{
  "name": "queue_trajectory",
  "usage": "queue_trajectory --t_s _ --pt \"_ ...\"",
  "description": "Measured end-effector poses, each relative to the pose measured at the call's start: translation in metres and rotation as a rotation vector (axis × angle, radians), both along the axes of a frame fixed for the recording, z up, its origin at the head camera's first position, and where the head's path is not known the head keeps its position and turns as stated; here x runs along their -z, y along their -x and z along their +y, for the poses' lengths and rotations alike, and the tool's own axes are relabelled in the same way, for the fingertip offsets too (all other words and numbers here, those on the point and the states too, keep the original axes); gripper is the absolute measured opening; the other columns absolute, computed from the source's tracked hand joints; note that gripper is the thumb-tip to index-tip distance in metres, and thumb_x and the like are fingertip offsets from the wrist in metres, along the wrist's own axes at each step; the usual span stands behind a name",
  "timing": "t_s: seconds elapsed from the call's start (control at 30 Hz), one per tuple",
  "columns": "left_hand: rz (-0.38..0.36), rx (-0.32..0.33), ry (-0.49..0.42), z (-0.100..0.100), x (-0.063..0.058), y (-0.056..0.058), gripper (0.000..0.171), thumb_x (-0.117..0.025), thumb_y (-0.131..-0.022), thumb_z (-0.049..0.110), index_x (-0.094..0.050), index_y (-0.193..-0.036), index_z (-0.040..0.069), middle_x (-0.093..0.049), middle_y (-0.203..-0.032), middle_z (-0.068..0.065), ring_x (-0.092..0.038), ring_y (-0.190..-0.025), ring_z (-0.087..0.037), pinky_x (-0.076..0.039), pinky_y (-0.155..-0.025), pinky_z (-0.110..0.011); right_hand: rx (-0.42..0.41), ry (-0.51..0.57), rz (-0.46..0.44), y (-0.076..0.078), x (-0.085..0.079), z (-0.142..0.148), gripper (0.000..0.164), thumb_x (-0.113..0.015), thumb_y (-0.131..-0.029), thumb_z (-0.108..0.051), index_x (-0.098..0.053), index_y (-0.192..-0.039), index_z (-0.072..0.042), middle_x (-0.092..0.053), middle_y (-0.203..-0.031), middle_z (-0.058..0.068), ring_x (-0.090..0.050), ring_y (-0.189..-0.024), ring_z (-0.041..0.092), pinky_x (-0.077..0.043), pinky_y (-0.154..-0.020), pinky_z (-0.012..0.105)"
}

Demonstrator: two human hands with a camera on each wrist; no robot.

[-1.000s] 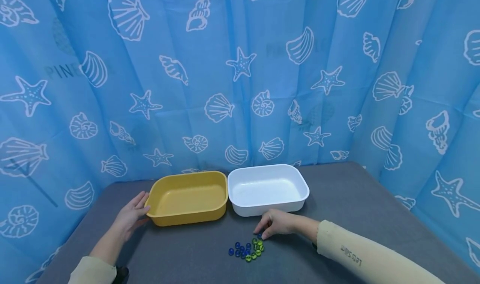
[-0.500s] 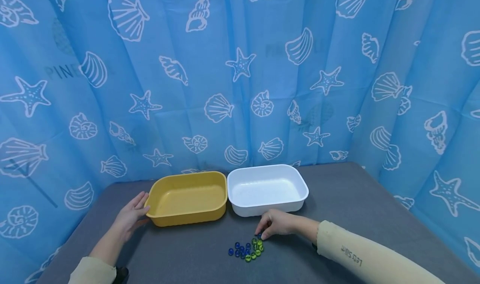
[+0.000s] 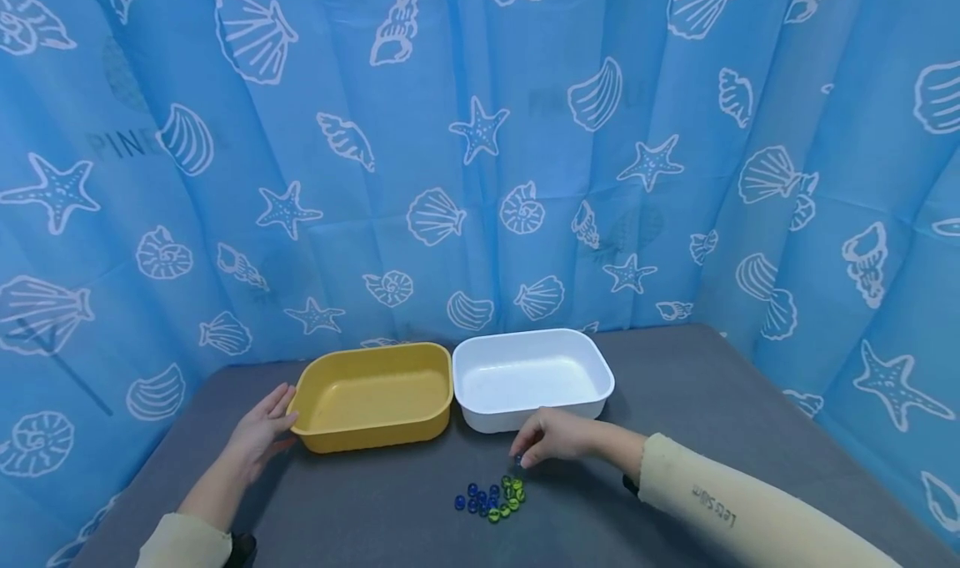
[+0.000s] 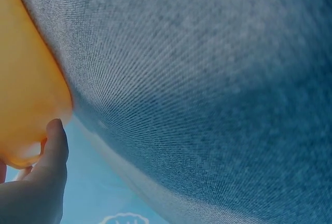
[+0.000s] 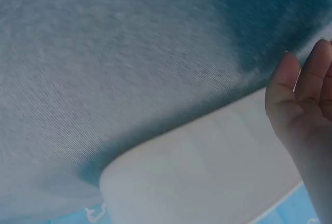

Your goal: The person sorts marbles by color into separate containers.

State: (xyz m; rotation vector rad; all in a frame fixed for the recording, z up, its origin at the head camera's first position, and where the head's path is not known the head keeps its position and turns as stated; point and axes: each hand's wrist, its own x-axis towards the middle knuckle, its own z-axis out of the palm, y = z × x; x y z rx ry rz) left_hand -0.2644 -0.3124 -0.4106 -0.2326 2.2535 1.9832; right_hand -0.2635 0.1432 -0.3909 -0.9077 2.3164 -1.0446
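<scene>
The right hand is bending its fingers inward, and its thumb and forefinger are pinching a small, round, dark blue glass marble in front of the white, rounded-rectangular, plastic-looking tray. Whether that marble is touching the surface I cannot tell; in the right wrist view the fingertips are showing beside the white tray's outer wall. The left hand is gripping the left end of a mustard-yellow, rounded-rectangular, plastic-looking tray, its thumb lying against the outer wall and its other fingers reaching along the rim, fairly straight.

The two trays are standing upright side by side, the yellow one on the left, their neighbouring rims almost touching or touching. Nearer the person, loose marbles are lying in a cluster on the grey, cloth-covered surface: dark blue glass marbles are sitting on the left, yellow-green glass marbles on the right. Behind, a blue curtain printed with white shells and starfish is hanging in folds.
</scene>
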Motion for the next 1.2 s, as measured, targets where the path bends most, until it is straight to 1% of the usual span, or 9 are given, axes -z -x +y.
queue_trajectory --t_s 0.1,0.17,0.33,0.53,0.67,0.87,0.93,1.1,1.2 --pt "0.009 0.002 0.001 0.002 -0.003 -0.003 0.073 -0.047 -0.103 0.011 0.005 -0.155 0.008 -0.001 -0.160 -0.010 -0.007 -0.146 -0.037 -0.020 -0.110 -0.063 0.003 0.016 -0.017 0.000 -0.006 -0.001 0.015 -0.069 -0.087 -0.001 -0.074 -0.102 0.002 -0.071 -0.089 0.002 -0.058 -0.077 0.010 -0.052 -0.070 0.023" --pt "0.003 -0.007 0.002 0.004 -0.004 -0.003 0.071 -0.045 -0.104 0.010 0.004 -0.155 0.008 -0.002 -0.161 -0.009 -0.007 -0.146 -0.036 -0.021 -0.110 -0.063 -0.006 0.025 -0.014 0.001 -0.010 -0.003 0.016 -0.068 -0.088 0.000 -0.073 -0.102 0.004 -0.071 -0.089 0.002 -0.058 -0.077 0.009 -0.052 -0.071 0.023" --pt "0.002 -0.014 0.001 0.004 -0.005 -0.003 0.070 -0.044 -0.104 0.009 0.004 -0.155 0.008 -0.003 -0.161 -0.010 -0.007 -0.146 -0.036 -0.021 -0.109 -0.064 -0.020 0.028 0.021 0.001 -0.023 -0.008 0.016 -0.069 -0.088 -0.001 -0.072 -0.102 0.006 -0.072 -0.088 0.002 -0.058 -0.076 0.006 -0.053 -0.072 0.022" --pt "-0.002 -0.024 -0.005 0.003 -0.003 -0.002 0.069 -0.044 -0.104 0.010 0.003 -0.155 0.008 -0.004 -0.160 -0.010 -0.007 -0.146 -0.036 -0.021 -0.109 -0.063 0.013 0.040 0.023 0.002 -0.039 -0.015 0.016 -0.069 -0.088 -0.001 -0.074 -0.102 0.004 -0.072 -0.089 0.002 -0.059 -0.078 0.009 -0.053 -0.073 0.023" --pt "-0.001 -0.017 -0.001 0.004 -0.005 -0.003 0.069 -0.043 -0.105 0.010 0.003 -0.155 0.008 -0.003 -0.160 -0.010 -0.006 -0.146 -0.036 -0.021 -0.109 -0.063 0.023 0.032 0.052 0.004 -0.047 -0.020 0.016 -0.069 -0.088 -0.002 -0.074 -0.103 0.001 -0.072 -0.089 0.001 -0.060 -0.078 0.008 -0.053 -0.073 0.022" --pt "0.006 -0.013 0.004 0.003 -0.005 -0.003 0.069 -0.044 -0.105 0.011 0.004 -0.155 0.008 -0.003 -0.160 -0.010 -0.006 -0.146 -0.036 -0.022 -0.109 -0.063 0.049 0.032 0.043 0.008 -0.052 -0.027 0.016 -0.068 -0.089 -0.002 -0.074 -0.103 0.000 -0.072 -0.089 0.002 -0.062 -0.079 0.010 -0.055 -0.081 0.037" --pt "0.005 -0.012 0.005 0.003 -0.005 -0.003 0.069 -0.043 -0.105 0.011 0.004 -0.155 0.008 -0.003 -0.160 -0.010 -0.006 -0.146 -0.036 -0.022 -0.109 -0.063 0.065 0.025 0.032 0.009 -0.053 -0.030 0.015 -0.069 -0.089 -0.003 -0.075 -0.103 -0.001 -0.071 -0.089 0.001 -0.061 -0.079 0.010 -0.055 -0.082 0.040" --pt "-0.005 -0.014 0.008 0.004 -0.007 -0.004 0.069 -0.043 -0.105 0.011 0.004 -0.155 0.008 -0.003 -0.160 -0.010 -0.005 -0.146 -0.036 -0.021 -0.109 -0.063 0.081 0.003 0.033 0.013 -0.057 -0.036 0.016 -0.069 -0.089 -0.004 -0.075 -0.104 -0.003 -0.070 -0.086 0.000 -0.060 -0.077 0.013 -0.054 -0.076 0.030" --pt "-0.014 -0.017 0.011 0.005 -0.008 -0.004 0.069 -0.043 -0.105 0.012 0.004 -0.155 0.008 -0.002 -0.160 -0.010 -0.005 -0.146 -0.035 -0.022 -0.109 -0.063 0.079 -0.010 0.036 0.016 -0.060 -0.039 0.016 -0.069 -0.089 -0.005 -0.075 -0.104 -0.004 -0.069 -0.084 0.002 -0.058 -0.076 0.015 -0.052 -0.073 0.028"
